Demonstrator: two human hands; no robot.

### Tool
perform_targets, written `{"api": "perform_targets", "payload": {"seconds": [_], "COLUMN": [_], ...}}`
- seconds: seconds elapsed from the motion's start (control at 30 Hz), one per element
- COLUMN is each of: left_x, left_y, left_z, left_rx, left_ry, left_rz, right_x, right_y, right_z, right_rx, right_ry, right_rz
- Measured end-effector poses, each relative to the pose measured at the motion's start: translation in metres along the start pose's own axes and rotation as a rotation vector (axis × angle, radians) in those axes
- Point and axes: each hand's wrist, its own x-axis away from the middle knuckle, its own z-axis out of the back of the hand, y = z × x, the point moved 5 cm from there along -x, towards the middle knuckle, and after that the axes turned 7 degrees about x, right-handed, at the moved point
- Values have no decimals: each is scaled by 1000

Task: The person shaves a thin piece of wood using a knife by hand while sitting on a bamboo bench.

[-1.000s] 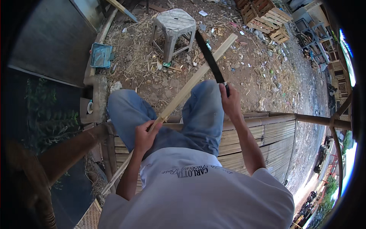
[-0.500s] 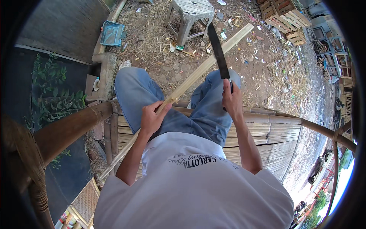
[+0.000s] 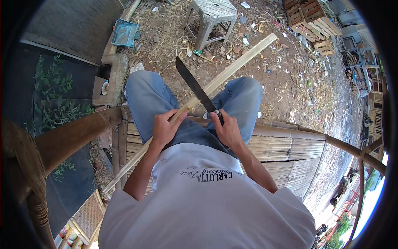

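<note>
A long pale bamboo strip (image 3: 242, 60) slants across my lap, from beside my left elbow to beyond my right knee. My left hand (image 3: 166, 126) is closed around it near its middle, just below a rough, notched spot. In my right hand (image 3: 226, 128) is the dark handle of a machete (image 3: 194, 86). Its long black blade points up and to the left, crossing over the strip a little beyond my left hand. Whether the blade's edge touches the strip I cannot tell.
I sit on a slatted bamboo bench (image 3: 286, 143) with a thick bamboo rail (image 3: 74, 137) at my left. Ahead stand a worn plastic stool (image 3: 211, 18) and a blue tray (image 3: 125, 33). Wooden crates (image 3: 315, 18) stand far right. Shavings and litter cover the dirt ground.
My right hand has come inward and left with the machete, and the blade has swung from beyond the right knee to lie across the strip. My left hand keeps its hold.
</note>
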Motion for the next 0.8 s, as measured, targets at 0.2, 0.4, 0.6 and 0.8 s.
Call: {"api": "perform_targets", "payload": {"seconds": [0.2,0.4,0.6,0.8], "left_x": [0,-6,-5,-3], "left_y": [-4,-7,-5,-12], "left_z": [-1,0,1,0], "left_rx": [8,39,162,174], "left_ry": [-53,-8,-138,-132], "left_rz": [40,-28,55,110], "right_x": [-31,-9,-18,-8], "right_y": [20,15,39,29], "right_z": [28,-5,15,0], "right_rx": [-168,-117,-448,-367], "right_ry": [117,-13,111,-60], "right_rz": [-267,-133,-387,-237]}}
